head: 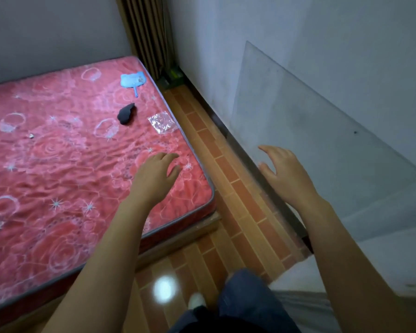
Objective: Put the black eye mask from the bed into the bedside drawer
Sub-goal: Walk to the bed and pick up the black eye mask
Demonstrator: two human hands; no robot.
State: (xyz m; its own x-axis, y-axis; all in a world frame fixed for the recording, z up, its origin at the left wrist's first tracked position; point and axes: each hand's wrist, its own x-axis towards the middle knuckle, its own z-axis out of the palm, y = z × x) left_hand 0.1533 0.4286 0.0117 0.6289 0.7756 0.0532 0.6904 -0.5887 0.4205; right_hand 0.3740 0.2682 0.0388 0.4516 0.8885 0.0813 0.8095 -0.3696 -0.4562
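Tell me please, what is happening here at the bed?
A person stands at the corner of a bare red mattress with both arms stretched forward. The left hand hovers open above the mattress edge, the right hand is open over the tiled floor. Neither holds anything. The black eye mask lies farther up the mattress, untouched, between a blue fan and a clear plastic bag. No drawer is in view.
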